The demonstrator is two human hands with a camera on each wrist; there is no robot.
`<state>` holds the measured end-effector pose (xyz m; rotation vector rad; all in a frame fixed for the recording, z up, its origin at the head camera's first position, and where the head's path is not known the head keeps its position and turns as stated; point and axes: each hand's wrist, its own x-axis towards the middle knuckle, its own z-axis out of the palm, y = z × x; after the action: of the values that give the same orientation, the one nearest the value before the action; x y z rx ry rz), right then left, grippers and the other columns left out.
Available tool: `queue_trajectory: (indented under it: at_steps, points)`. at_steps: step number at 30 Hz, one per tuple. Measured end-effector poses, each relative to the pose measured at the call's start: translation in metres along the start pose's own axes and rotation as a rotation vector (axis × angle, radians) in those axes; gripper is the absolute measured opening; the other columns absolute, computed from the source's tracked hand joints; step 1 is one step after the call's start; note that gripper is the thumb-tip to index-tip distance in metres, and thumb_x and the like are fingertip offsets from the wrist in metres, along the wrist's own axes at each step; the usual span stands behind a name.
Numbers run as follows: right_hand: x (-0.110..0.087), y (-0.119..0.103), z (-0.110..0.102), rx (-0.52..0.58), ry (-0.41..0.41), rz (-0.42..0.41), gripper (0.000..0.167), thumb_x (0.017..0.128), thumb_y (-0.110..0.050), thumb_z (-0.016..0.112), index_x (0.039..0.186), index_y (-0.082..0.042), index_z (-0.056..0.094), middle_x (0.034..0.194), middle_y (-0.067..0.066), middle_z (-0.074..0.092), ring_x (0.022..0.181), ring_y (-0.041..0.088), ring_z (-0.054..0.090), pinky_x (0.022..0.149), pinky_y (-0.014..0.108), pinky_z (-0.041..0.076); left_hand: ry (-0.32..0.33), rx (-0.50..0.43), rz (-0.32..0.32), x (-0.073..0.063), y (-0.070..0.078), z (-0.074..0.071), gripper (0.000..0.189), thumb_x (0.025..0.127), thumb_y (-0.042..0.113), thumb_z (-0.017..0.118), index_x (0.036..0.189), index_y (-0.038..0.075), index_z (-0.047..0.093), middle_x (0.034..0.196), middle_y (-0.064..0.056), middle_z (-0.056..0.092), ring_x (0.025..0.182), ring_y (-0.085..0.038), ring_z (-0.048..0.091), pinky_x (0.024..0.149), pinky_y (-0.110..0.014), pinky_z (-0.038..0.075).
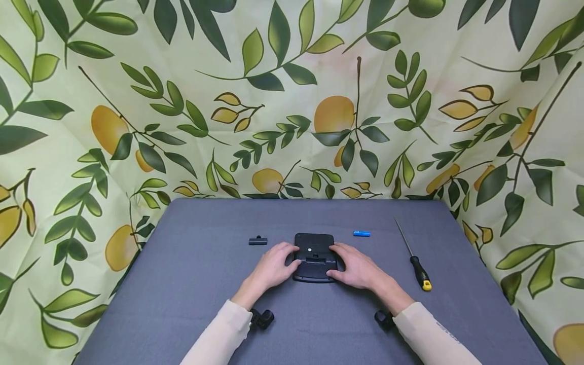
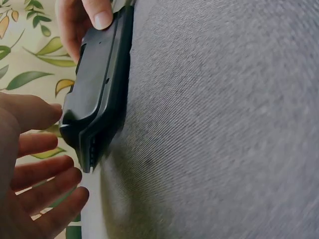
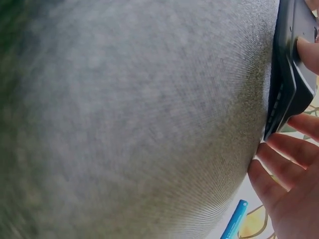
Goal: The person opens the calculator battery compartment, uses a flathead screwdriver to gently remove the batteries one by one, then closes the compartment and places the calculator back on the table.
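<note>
A black calculator lies face down on the table, its back upward with an uncovered battery slot across the middle. My left hand is at its left edge, thumb by the rim; in the left wrist view the other fingers spread loosely beside it. On the opposite side, my right hand holds the edge, with the thumb over the back and the fingers along the side. A small black battery cover lies left of the calculator. To the right is a blue battery.
A screwdriver with a black and yellow handle lies right of my right hand, its shaft pointing away. The grey cloth-covered table meets a leaf-and-fruit patterned curtain at the back and sides.
</note>
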<state>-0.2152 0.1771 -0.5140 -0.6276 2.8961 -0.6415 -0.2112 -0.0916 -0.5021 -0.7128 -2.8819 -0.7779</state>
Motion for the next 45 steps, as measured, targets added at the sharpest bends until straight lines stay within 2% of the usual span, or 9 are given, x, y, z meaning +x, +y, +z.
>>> queue_trajectory:
  at_steps: [14,22,26,31,36,42,45]
  points:
    - [0.002,0.000,-0.002,-0.011,-0.022,0.005,0.074,0.091,-0.047,0.071,0.149,-0.006,0.050,0.153,0.018,0.046,0.140,0.037,0.044,0.109,0.057,0.039,0.077,-0.005,-0.035,0.003,-0.014,-0.012,0.031,0.097,0.022,0.068,0.123,0.007,0.071,0.119,-0.007,0.069,0.113,-0.027,0.064,0.095,-0.046,0.052]
    - [0.000,0.002,-0.001,-0.003,-0.021,0.001,0.074,0.091,-0.047,0.071,0.149,-0.007,0.050,0.153,0.018,0.047,0.140,0.036,0.045,0.109,0.056,0.040,0.170,-0.026,-0.072,0.005,-0.022,-0.017,0.027,0.095,0.017,0.070,0.120,0.006,0.072,0.116,-0.007,0.069,0.108,-0.026,0.066,0.091,-0.046,0.053]
    - [-0.001,0.001,-0.001,-0.007,-0.026,0.004,0.074,0.091,-0.048,0.071,0.149,-0.007,0.050,0.153,0.018,0.047,0.140,0.036,0.044,0.109,0.056,0.040,0.225,-0.005,-0.054,0.006,-0.027,-0.020,0.024,0.094,0.014,0.071,0.116,0.005,0.074,0.111,-0.008,0.070,0.105,-0.027,0.066,0.088,-0.047,0.054]
    - [-0.001,0.001,-0.001,-0.004,-0.026,0.009,0.073,0.091,-0.047,0.072,0.148,-0.006,0.051,0.153,0.018,0.047,0.140,0.036,0.044,0.110,0.056,0.039,0.265,0.086,-0.023,0.007,-0.036,-0.025,0.021,0.092,0.012,0.072,0.112,0.006,0.075,0.108,-0.007,0.070,0.101,-0.028,0.066,0.085,-0.046,0.054]
    - [-0.001,0.000,-0.001,0.002,-0.024,0.013,0.073,0.091,-0.046,0.072,0.147,-0.006,0.051,0.153,0.018,0.047,0.140,0.036,0.045,0.109,0.056,0.039,0.278,0.174,0.003,0.008,-0.046,-0.029,0.020,0.091,0.011,0.075,0.111,0.007,0.075,0.106,-0.007,0.070,0.100,-0.027,0.066,0.082,-0.044,0.055]
    - [-0.001,-0.001,-0.002,0.019,-0.024,0.011,0.073,0.091,-0.046,0.072,0.148,-0.006,0.051,0.153,0.018,0.047,0.140,0.036,0.045,0.109,0.056,0.040,0.290,0.211,0.016,0.012,-0.057,-0.033,0.020,0.090,0.011,0.076,0.109,0.006,0.075,0.103,-0.008,0.070,0.097,-0.029,0.066,0.081,-0.045,0.055]
    - [-0.001,-0.001,-0.003,0.023,-0.023,0.014,0.073,0.091,-0.045,0.072,0.148,-0.006,0.050,0.153,0.017,0.047,0.140,0.036,0.044,0.109,0.056,0.039,0.272,0.225,0.009,0.013,-0.062,-0.035,0.021,0.091,0.013,0.075,0.111,0.006,0.075,0.103,-0.009,0.070,0.097,-0.030,0.065,0.082,-0.046,0.054]
